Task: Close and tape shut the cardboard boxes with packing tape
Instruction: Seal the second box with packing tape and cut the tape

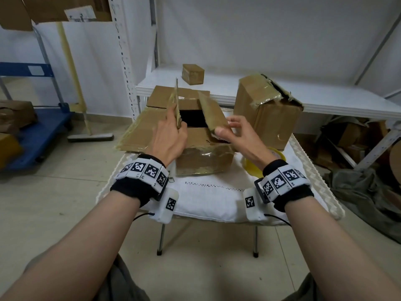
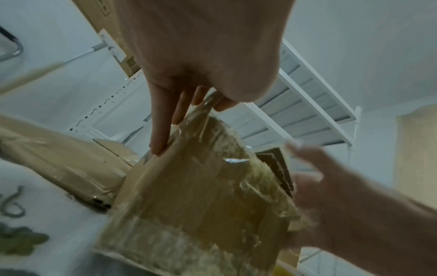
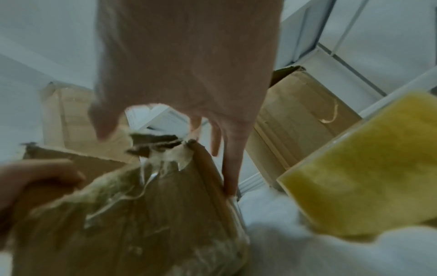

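Cardboard box [image 1: 204, 157] interior dark, unreadable between both hands' [image 1: 171, 135] raised flaps.

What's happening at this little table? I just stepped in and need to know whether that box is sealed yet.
Not sealed yet. A person is folding the open cardboard box shut: the left hand holds the left flap nearly upright, and the right hand grips the right flap, tilted inward. The opening between them is still dark and uncovered. The yellowish packing tape roll lies on the white table by the right wrist, untouched. A second box stands behind to the right, its top torn.
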A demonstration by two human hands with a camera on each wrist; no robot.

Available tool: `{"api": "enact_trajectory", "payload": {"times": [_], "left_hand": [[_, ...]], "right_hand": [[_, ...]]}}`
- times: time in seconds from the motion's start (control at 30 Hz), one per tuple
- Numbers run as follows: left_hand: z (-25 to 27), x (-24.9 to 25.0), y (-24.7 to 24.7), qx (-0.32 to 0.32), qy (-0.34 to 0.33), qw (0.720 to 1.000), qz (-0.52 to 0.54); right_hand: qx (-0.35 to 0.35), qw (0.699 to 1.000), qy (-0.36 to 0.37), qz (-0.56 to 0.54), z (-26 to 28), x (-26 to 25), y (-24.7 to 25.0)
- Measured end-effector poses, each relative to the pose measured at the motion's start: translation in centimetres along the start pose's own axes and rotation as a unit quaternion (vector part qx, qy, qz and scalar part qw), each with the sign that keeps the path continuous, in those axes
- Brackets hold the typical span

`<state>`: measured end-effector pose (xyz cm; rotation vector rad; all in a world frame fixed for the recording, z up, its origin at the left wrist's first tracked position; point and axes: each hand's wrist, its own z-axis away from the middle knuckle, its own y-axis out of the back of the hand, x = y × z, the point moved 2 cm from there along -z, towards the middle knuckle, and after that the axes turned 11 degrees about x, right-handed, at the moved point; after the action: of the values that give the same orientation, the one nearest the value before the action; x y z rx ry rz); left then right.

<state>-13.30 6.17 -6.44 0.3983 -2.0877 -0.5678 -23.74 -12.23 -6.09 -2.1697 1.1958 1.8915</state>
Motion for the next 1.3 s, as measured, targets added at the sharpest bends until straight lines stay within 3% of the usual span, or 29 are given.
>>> {"api": "enact_trajectory", "payload": {"times": [0.1,0.2,0.37,0.6,0.67,0.73,0.83,0.97,1.1,1.3], "left_hand": [[0.2,0.5,0.0,0.028,0.008,0.999,0.024],[0.2,0.9,0.1,0.045,0.004,0.999,0.026],[-0.8,1.0,0.2,0.081,0.026,0.995,0.052],[-1.6,3.6,2.0,0.176,-0.023,0.981,0.081],[-1.6,3.9,2.3,0.174,-0.029,0.980,0.089],[-1.6,3.9,1.9,0.130,-0.036,0.985,0.110],[-2.0,2.3,-0.1,0.035,0.023,0.987,0.153],[-2.7,-1.2,-2.0,-0.076,0.106,0.986,0.100],[-1.4,-2.3,-2.3,-0.190,0.245,0.942,0.128],[-1.1,-2.2,-2.6,-0.225,0.309,0.904,0.191]], "right_hand": [[-0.049,0.995,-0.024,0.081,0.3,0.5,-0.5],[-0.033,0.993,-0.010,0.112,0.1,0.4,-0.9],[0.059,0.997,-0.005,0.059,-0.7,0.0,-0.3],[0.179,0.984,0.009,0.019,-1.4,-1.1,1.0],[0.226,0.974,-0.006,0.008,-1.9,-1.3,1.4],[0.246,0.969,-0.041,0.007,-2.2,-0.8,1.6],[0.200,0.974,-0.092,0.053,-2.2,0.6,1.4],[0.166,0.977,-0.092,0.099,-1.8,1.7,1.3],[-0.015,0.992,-0.094,0.080,-1.5,2.1,0.6],[-0.129,0.972,-0.183,0.071,-1.4,3.1,0.6]]}}
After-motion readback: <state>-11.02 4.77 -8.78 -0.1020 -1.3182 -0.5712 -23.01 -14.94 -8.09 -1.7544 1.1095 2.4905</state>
